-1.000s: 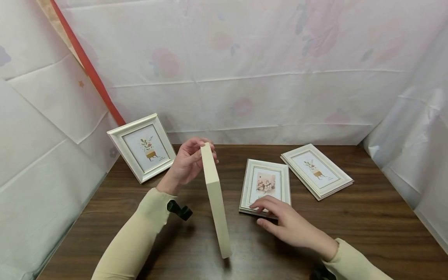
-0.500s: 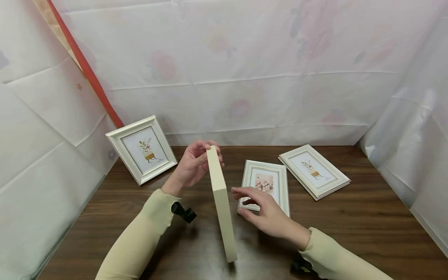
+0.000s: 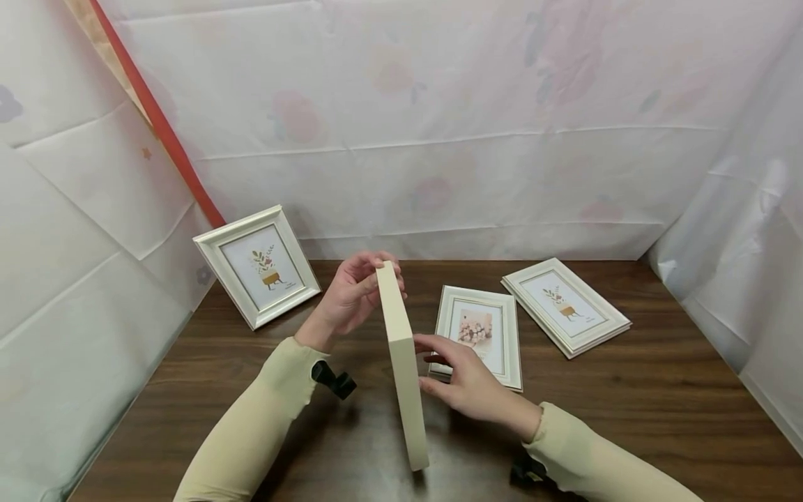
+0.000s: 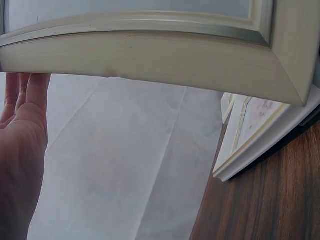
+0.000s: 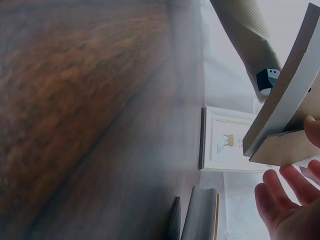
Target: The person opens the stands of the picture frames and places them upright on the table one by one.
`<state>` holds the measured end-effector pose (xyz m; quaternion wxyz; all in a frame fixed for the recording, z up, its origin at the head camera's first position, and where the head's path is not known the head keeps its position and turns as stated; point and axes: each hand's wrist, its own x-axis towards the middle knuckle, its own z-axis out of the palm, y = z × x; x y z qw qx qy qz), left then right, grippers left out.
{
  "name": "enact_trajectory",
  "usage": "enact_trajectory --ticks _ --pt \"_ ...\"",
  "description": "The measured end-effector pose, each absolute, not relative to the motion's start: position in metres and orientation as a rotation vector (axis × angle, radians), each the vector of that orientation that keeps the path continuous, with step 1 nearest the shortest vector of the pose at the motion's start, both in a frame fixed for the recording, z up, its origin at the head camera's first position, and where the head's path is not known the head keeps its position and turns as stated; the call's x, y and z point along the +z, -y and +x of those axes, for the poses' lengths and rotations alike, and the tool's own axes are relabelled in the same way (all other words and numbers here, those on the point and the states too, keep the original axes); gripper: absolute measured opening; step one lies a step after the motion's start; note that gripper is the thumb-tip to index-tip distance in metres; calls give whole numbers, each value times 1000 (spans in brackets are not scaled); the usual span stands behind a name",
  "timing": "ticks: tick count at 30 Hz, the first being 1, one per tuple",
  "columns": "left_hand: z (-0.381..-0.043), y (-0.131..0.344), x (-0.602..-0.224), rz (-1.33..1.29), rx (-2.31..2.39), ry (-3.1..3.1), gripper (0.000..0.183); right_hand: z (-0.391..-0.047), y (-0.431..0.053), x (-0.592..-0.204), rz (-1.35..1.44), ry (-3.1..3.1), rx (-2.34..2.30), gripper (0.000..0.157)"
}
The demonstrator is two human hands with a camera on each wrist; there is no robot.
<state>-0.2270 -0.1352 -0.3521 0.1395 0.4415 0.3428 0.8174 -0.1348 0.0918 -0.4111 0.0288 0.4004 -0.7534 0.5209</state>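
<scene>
My left hand (image 3: 351,296) grips a cream picture frame (image 3: 408,397) near its far upper end, thumb on one side and fingers on the other. The frame stands on edge, tilted, with its narrow side toward the head camera; its moulded front border (image 4: 150,55) fills the top of the left wrist view. At its back is my right hand (image 3: 470,380), fingers loosely bent, fingertips right at the frame. In the right wrist view, the thumb and fingers are spread around a brown flap (image 5: 285,147) on the frame's back.
Another frame with a plant picture (image 3: 266,268) stands leaning at the back left. Right of the hands lies a frame with a flower picture (image 3: 477,328). Farther right is a stack of frames (image 3: 564,307). White patterned cloth (image 3: 401,139) encloses the dark wooden table (image 3: 677,404).
My right hand has moved left, from over the flower-picture frame to the back of the held frame. The left hand and its frame have shifted slightly right.
</scene>
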Motion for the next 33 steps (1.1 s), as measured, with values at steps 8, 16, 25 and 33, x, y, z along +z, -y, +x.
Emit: enact_trajectory --ticks 8,16,25,33 --pt "-225 137 -352 1266 2368 -986 19 -138 -96 -410 1258 2303 1585 53" --pt "-223 140 -351 1259 2371 -1019 20 -141 -107 -402 1268 2264 1415 52" --pt "-224 146 -353 1226 2378 -1059 18 -146 -121 -394 1221 2296 1242 49" --pt "-223 145 -353 1215 2395 -1085 15 -149 -124 -393 1224 2309 1231 51"
